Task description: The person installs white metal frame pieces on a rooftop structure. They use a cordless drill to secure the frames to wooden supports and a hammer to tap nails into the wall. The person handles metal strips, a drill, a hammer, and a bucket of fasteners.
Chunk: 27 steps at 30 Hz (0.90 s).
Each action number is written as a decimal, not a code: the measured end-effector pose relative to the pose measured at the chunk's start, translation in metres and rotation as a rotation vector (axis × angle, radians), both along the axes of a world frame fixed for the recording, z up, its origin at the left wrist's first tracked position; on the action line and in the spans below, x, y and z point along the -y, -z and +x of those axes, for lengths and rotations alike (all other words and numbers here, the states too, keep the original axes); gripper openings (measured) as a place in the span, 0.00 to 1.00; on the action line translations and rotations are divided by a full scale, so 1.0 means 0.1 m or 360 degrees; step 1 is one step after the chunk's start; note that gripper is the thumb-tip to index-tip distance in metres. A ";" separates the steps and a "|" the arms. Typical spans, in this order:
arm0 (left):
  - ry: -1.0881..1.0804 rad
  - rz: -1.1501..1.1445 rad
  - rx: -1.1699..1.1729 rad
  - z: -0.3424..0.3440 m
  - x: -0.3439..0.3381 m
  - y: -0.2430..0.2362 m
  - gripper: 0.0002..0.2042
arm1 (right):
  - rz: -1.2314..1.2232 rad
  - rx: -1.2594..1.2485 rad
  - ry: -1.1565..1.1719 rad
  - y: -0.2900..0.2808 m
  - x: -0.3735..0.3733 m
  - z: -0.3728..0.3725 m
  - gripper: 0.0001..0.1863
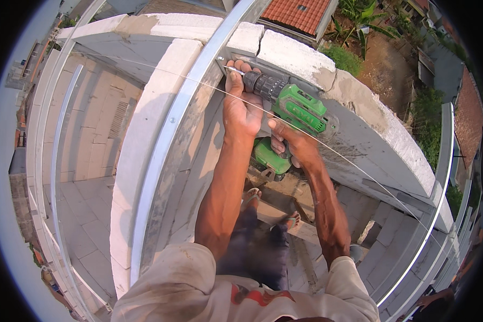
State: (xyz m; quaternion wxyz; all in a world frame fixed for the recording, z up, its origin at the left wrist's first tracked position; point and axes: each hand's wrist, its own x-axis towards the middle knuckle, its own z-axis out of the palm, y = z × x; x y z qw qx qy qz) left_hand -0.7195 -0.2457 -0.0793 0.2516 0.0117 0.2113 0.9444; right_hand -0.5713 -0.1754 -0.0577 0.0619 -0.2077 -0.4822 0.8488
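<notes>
My right hand (298, 143) grips the handle of a green and black cordless drill (301, 110), with its green battery at the bottom. The drill's black chuck and thin bit (234, 70) point left, to the side of a silver metal channel (173, 121). Around the bit, just ahead of the chuck, my left hand (242, 107) is closed with thumb and fingertips. The bit's tip is at or very near the channel; whether a screw is on it is too small to tell. A thin string (338, 155) runs across in front of the drill and my left wrist.
A pale block wall (292, 53) with a cracked, rough top curves behind the drill. Another block wall (145, 177) stands left of the channel. More metal channels (59, 161) rise at the left and right. My sandalled feet (252, 197) stand far below, near wooden boards.
</notes>
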 end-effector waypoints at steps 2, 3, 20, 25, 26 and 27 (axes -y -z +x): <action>-0.0015 -0.0106 -0.0094 0.00 0.03 -0.04 0.22 | -0.0068 0.0092 0.0000 -0.02 -0.05 0.00 0.23; 0.0008 -0.0168 -0.0072 0.02 0.10 -0.06 0.23 | -0.0103 0.0137 -0.0007 -0.02 -0.06 0.00 0.24; -0.0265 -0.2464 -0.2809 -1.06 1.05 -2.04 0.29 | 0.0164 0.0300 -0.0208 -0.04 -0.17 0.04 0.30; -0.0171 -0.2891 -0.3149 -2.28 -0.13 -1.46 0.50 | 0.0013 0.0196 -0.0181 0.01 -0.07 0.00 0.26; -0.0013 -0.2962 -0.3047 -2.38 -0.30 -1.40 0.50 | -0.0003 0.0190 -0.0227 0.02 -0.04 -0.01 0.25; 0.0147 -0.3003 -0.2949 -2.44 -0.48 -1.34 0.51 | 0.0018 0.0192 -0.0253 0.05 -0.04 -0.01 0.25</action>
